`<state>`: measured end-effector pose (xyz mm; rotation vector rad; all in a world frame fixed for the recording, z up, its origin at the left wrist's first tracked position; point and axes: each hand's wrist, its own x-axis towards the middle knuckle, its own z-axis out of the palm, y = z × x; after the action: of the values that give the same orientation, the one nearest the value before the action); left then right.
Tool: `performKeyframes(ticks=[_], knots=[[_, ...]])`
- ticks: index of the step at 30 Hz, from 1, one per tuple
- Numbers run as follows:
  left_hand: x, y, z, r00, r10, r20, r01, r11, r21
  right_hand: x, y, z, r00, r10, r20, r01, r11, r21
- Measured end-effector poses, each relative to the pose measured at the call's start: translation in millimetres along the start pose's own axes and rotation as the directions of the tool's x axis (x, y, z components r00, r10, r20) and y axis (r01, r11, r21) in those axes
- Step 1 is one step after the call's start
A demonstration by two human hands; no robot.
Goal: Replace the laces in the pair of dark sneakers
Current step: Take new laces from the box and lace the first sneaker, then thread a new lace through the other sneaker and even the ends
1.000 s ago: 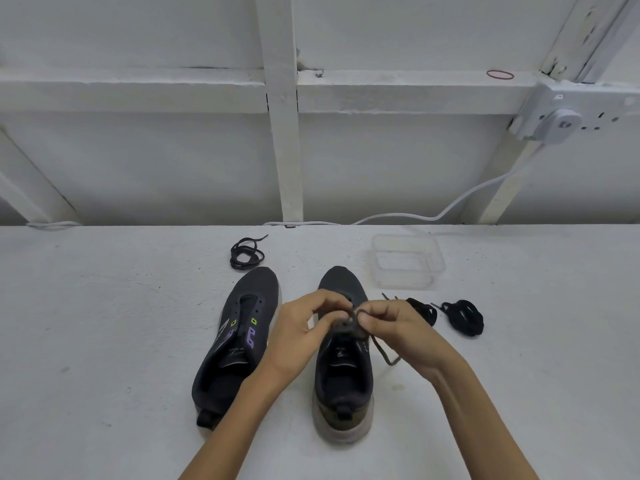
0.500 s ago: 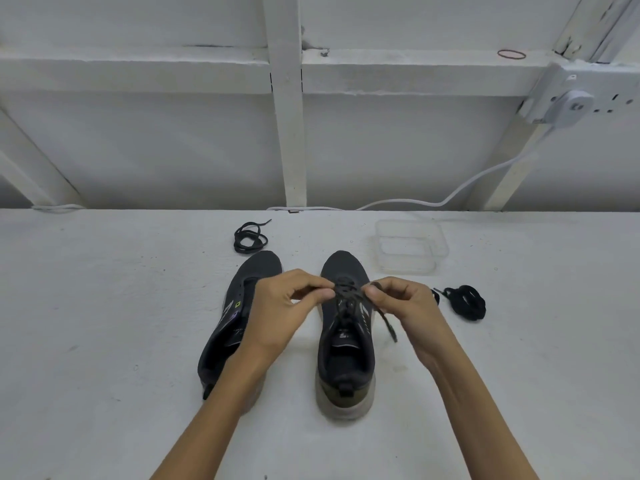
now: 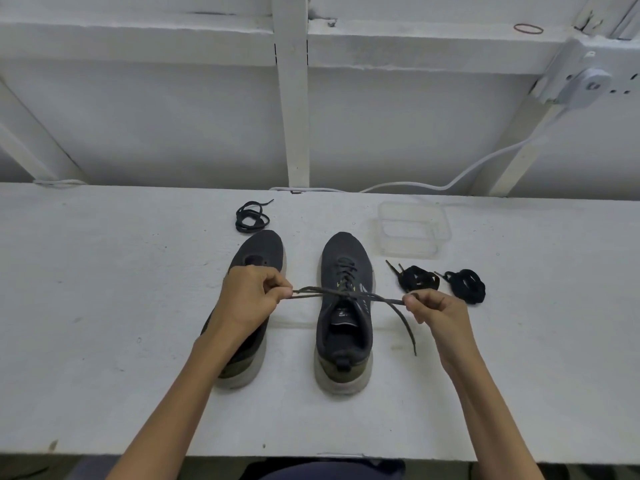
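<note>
Your left hand (image 3: 247,301) and right hand (image 3: 436,313) each pinch one end of the lace (image 3: 381,298), stretched taut across the laced sneaker (image 3: 343,254) between your fingers (image 3: 420,300).

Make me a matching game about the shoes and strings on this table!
Things:
1 left sneaker
2 right sneaker
3 clear tub
4 coiled lace

Clues:
A lies just past the left sneaker's toe
B its lace is pulled sideways by the left hand and right hand
C no lace showing in it
D see-through, behind and right of the right sneaker

Pairs: 1-C, 2-B, 3-D, 4-A
</note>
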<state>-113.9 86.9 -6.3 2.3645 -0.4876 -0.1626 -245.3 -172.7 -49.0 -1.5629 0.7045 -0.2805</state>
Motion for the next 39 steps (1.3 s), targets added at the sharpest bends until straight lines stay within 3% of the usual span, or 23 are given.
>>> performKeyframes(ticks=[3, 5, 7, 8, 11, 14, 16, 30, 35, 39], knots=[[0.2, 2.7, -2.0, 0.983, -0.040, 0.180, 0.022, 0.994, 0.103, -0.2, 0.1, -1.5, 0.990, 0.058, 0.129, -0.043, 0.992, -0.116], [-0.6, 6.8, -4.5, 0.965, -0.028, 0.262, 0.007, 0.997, 0.079, -2.6, -1.8, -3.7, 0.965, 0.140, 0.223, -0.094, 0.975, -0.202], [-5.1, 15.0, -1.3, 0.964, 0.065, 0.256, -0.051, 0.997, -0.061, -3.5, -1.4, -6.0, 0.959, 0.150, 0.240, -0.102, 0.974, -0.202], [-8.7, 19.8, 3.3, 0.970, 0.104, 0.220, -0.056, 0.976, -0.212, -4.2, -1.6, -4.2, 0.965, 0.116, 0.237, -0.076, 0.982, -0.174], [-19.3, 36.1, 27.3, 0.979, 0.025, 0.204, 0.112, 0.770, -0.628, -8.5, -4.0, 16.5, 0.974, 0.010, 0.225, -0.003, 1.000, -0.031], [-24.4, 39.9, 66.7, 0.947, -0.145, 0.287, 0.312, 0.631, -0.710, -14.5, 1.3, 51.2, 0.979, 0.018, 0.204, -0.032, 0.997, 0.068], [-30.7, 40.8, 86.3, 0.933, -0.205, 0.295, 0.359, 0.576, -0.735, -19.1, 9.2, 70.2, 0.985, 0.018, 0.170, -0.026, 0.999, 0.046], [-35.1, 49.9, 83.3, 0.923, -0.142, 0.358, 0.368, 0.600, -0.710, -18.6, 10.0, 57.9, 0.993, 0.000, 0.117, -0.002, 1.000, 0.016], [-27.8, 38.1, 30.2, 0.971, -0.071, 0.228, 0.217, 0.663, -0.717, -4.5, -34.2, 60.6, 0.982, -0.184, 0.034, 0.187, 0.975, -0.123], [-6.1, 8.3, -25.1, 0.991, -0.038, 0.130, 0.123, 0.665, -0.737, 16.4, -82.2, 85.0, 0.977, -0.197, 0.087, 0.210, 0.960, -0.183]])
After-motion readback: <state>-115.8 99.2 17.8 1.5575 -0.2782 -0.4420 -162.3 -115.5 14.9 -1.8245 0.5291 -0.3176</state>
